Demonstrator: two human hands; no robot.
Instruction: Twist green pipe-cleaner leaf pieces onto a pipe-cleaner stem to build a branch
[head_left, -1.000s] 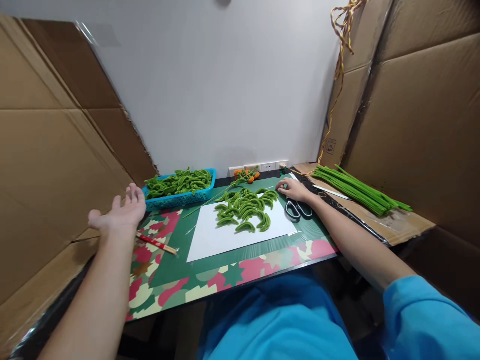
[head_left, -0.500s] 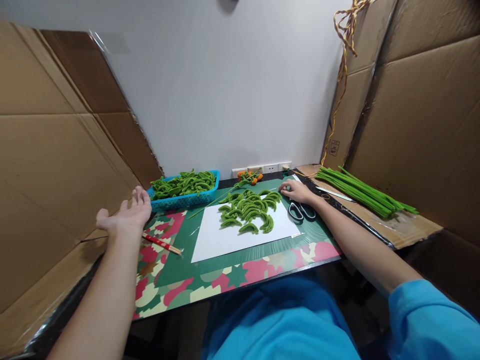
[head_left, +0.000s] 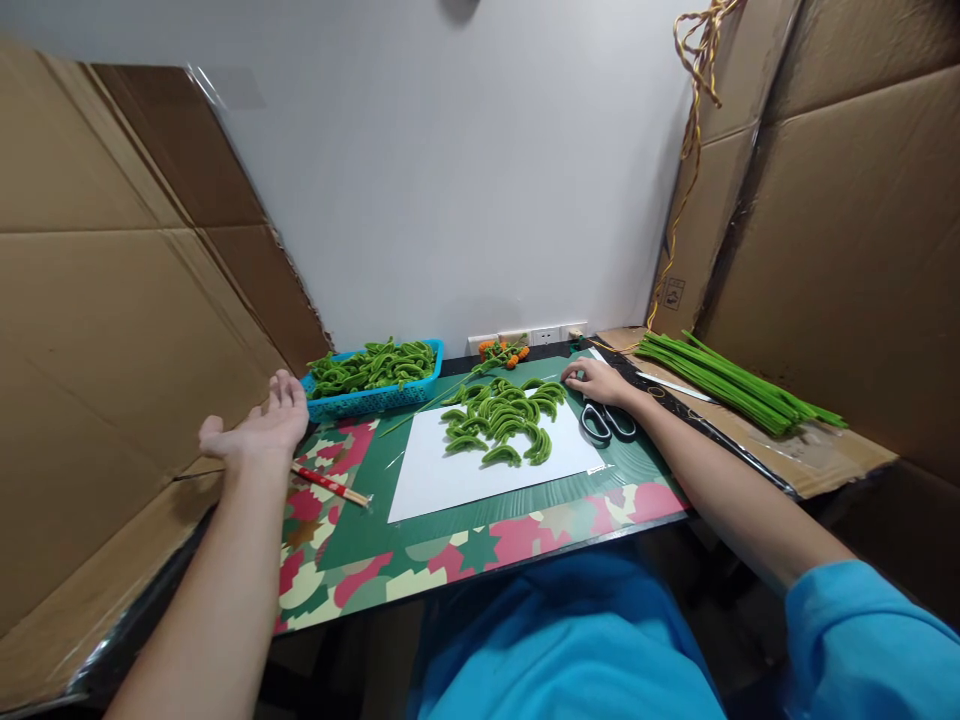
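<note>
Palm up and fingers apart, my left hand [head_left: 264,422] is held beside the left end of a blue basket [head_left: 375,400] filled with green fuzzy pieces [head_left: 375,367]; nothing lies in it. My right hand [head_left: 596,380] rests on the green mat [head_left: 465,510], fingers loosely curled and spread, with nothing visible in it. It is just behind the black-handled scissors [head_left: 607,424] and right of a pile of curved green fuzzy pieces [head_left: 502,415]. That pile lies on the back part of a white sheet [head_left: 435,465].
Orange-and-green fuzzy flowers [head_left: 504,353] lie by the wall sockets [head_left: 546,336]. Chopsticks in a red wrapper [head_left: 330,484] are on the left. A bundle of long green stems [head_left: 735,385] lies on cardboard at right. Cardboard walls [head_left: 862,230] stand on both sides.
The whole view has shifted slightly, so everything appears a little further right. Both hands keep nearly the same pose and place on the table.
</note>
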